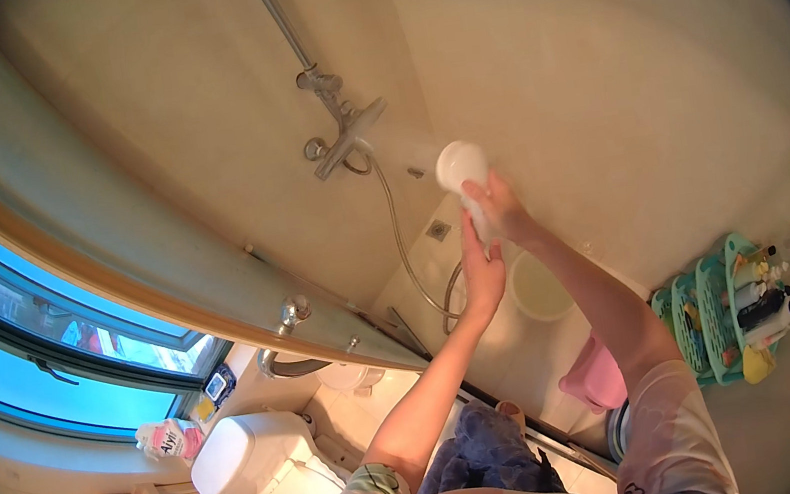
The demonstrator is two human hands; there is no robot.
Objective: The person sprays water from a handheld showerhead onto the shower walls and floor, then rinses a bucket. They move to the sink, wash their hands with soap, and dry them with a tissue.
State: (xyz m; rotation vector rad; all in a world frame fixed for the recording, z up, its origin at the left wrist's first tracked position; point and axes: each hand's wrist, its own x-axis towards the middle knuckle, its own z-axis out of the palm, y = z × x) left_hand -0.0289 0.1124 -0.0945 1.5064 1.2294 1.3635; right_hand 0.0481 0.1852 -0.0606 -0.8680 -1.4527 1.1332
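A white hand-held shower head [461, 165] is tilted up in front of me, its round head towards the wall mixer. Around its handle, just below the round part, my right hand [499, 209] is closed. Lower down, my left hand [483, 272] holds the handle's end between thumb and fingers, which are fairly straight. A metal shower hose [396, 228] hangs from the chrome mixer [350, 139], loops low and rises behind my left hand. Faint spray seems to show between the shower head and the mixer, though it is blurred.
A round pale basin [541, 285] and pink plastic container [595, 378] stand below my right arm. A green rack [715, 315] holds bottles at right. The glass shower door's handle [298, 367] and a toilet [242, 454] are at left. A floor drain [438, 230] lies near the corner.
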